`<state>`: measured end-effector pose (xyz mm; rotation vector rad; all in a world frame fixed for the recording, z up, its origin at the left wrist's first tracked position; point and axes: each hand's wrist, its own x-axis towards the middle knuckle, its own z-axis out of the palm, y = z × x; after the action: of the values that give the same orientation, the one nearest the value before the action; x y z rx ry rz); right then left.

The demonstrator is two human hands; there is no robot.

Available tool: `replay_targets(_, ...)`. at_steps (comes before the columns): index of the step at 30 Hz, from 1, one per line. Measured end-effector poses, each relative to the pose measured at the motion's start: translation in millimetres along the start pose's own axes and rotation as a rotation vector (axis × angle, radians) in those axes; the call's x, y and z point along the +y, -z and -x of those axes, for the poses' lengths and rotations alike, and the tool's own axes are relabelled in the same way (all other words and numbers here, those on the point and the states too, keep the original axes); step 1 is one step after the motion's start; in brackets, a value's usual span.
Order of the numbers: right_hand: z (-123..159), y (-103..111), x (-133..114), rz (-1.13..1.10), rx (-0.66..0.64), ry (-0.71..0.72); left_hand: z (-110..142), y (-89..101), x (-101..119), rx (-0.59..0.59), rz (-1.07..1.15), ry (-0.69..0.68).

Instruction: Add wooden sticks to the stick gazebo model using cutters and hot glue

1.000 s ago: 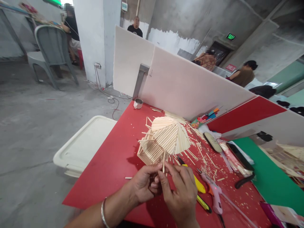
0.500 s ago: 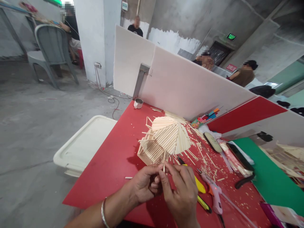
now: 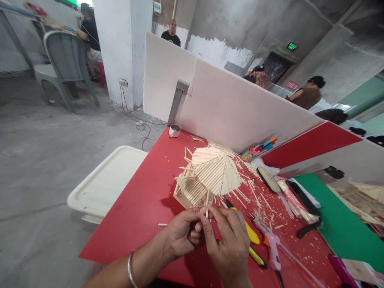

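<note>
Pinching a thin stick in left hand and right hand. Holding it by the near side of the wooden model.

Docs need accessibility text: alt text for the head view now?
Left hand and right hand pinch a thin stick at the near edge of a stick-built model with a fan-like roof, on a red table. Wood scraps and a pink glue gun lie to the right; white partition behind.

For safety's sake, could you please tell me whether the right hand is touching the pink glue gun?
Apart: the head view shows red tabletop between the right hand and the pink glue gun.
</note>
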<state>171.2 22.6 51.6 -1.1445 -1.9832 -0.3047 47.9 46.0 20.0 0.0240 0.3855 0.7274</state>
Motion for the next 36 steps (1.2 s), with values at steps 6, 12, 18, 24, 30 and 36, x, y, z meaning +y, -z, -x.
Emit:
replay_targets(6,0.0,-0.7,0.2,0.009,-0.002,-0.005,-1.0,1.1,-0.7,-0.004,0.001,-0.007)
replay_targets(12,-0.1,-0.9,0.4,-0.001,-0.005,-0.005,-0.1,0.1,-0.9,-0.009,0.001,-0.008)
replay_targets(18,-0.8,-0.5,-0.3,0.001,0.001,-0.006,0.4,-0.1,-0.9,-0.027,-0.019,-0.008)
replay_targets(24,-0.1,-1.2,0.2,0.002,-0.008,-0.005,0.1,0.3,-1.2,-0.043,-0.018,-0.009)
replay_targets(30,-0.7,-1.1,-0.3,-0.013,-0.004,-0.007,0.0,0.7,-1.8,-0.052,-0.01,-0.021)
replay_targets(36,-0.7,-0.6,-0.3,-0.012,-0.006,-0.001,-0.6,0.9,-1.9,-0.054,-0.005,-0.016)
